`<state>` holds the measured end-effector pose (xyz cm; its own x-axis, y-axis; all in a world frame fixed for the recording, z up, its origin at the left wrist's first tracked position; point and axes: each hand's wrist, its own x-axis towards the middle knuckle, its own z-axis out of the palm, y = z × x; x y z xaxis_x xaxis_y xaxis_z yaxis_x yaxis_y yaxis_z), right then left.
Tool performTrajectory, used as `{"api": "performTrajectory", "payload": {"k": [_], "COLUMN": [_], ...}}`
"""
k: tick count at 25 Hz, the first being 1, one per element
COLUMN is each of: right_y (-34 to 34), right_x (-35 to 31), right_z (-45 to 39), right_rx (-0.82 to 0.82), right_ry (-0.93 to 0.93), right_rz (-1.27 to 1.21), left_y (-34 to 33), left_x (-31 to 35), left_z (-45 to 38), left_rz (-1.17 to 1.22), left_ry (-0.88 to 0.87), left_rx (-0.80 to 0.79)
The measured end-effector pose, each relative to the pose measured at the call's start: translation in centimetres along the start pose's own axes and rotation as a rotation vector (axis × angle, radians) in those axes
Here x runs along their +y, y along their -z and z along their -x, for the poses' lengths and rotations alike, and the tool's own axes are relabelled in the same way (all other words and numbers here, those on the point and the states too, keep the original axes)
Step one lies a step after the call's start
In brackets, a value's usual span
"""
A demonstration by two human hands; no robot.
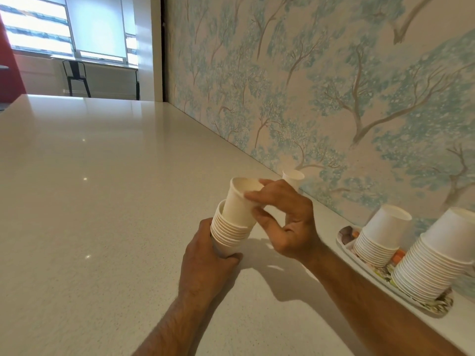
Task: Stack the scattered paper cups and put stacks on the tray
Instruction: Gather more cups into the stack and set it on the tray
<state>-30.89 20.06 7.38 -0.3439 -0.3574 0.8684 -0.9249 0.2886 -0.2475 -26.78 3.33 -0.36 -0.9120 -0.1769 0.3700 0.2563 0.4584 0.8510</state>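
Note:
My left hand (205, 255) grips the bottom of a stack of white paper cups (227, 233) above the counter. My right hand (285, 217) pinches a single white cup (240, 201) by its rim; the cup's base sits partly inside the top of that stack, tilted. One loose cup (293, 177) stands upright by the wall, just behind my right hand. At the right a patterned tray (345, 235) carries two tall cup stacks, one nearer the wall's far end (380, 237) and one closer to me (434, 255).
The pale speckled counter (102, 188) stretches left and away from me. A wall with tree-patterned paper (334, 86) runs along its right side. A black chair (75, 77) and windows stand beyond the counter's far end.

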Motion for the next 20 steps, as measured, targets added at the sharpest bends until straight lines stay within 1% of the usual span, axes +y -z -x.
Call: {"api": "performTrajectory", "payload": {"k": [3, 6, 7, 9, 11, 12, 13, 14, 16, 18, 20], "right_y": [-1.0, -1.1, -0.8, 0.0, 0.8, 1.3, 1.9, 2.6, 4.0, 4.9, 5.1], "right_x": [0.3, 1.2, 1.6, 3.1, 5.9, 7.8, 9.8, 11.7, 15.3, 17.4, 18.1], "right_z": [1.1, 1.8, 1.9, 1.7, 1.3, 1.1, 1.0, 0.9, 1.0, 1.3, 1.2], "right_rx": [-0.159, -0.21, -0.189, -0.079, 0.059, 0.098, 0.091, 0.028, -0.21, -0.475, -0.63], "right_ry": [0.053, 0.019, 0.005, -0.051, -0.169, -0.252, -0.355, -0.469, -0.66, -0.774, -0.847], "right_rz": [0.039, 0.017, 0.011, 0.033, 0.17, 0.274, 0.372, 0.455, 0.615, 0.785, 0.878], "left_y": [-0.1, 0.0, 0.0, -0.1, -0.1, -0.1, -0.2, -0.1, -0.1, -0.1, -0.1], "left_x": [0.0, 0.0, 0.0, -0.1, -0.1, -0.2, -0.2, -0.2, -0.2, -0.2, -0.2], "left_z": [0.0, 0.0, 0.0, 0.0, -0.1, -0.1, -0.1, -0.1, -0.1, -0.1, -0.1], "left_rz": [0.004, 0.001, 0.001, -0.003, -0.013, -0.019, -0.023, -0.024, -0.02, -0.015, -0.013], "left_ry": [-0.006, -0.009, -0.008, 0.0, 0.009, 0.009, 0.007, 0.005, 0.003, 0.002, 0.001], "left_rx": [0.0, 0.005, 0.004, 0.005, 0.009, 0.009, 0.008, 0.006, 0.001, 0.002, 0.003]}}
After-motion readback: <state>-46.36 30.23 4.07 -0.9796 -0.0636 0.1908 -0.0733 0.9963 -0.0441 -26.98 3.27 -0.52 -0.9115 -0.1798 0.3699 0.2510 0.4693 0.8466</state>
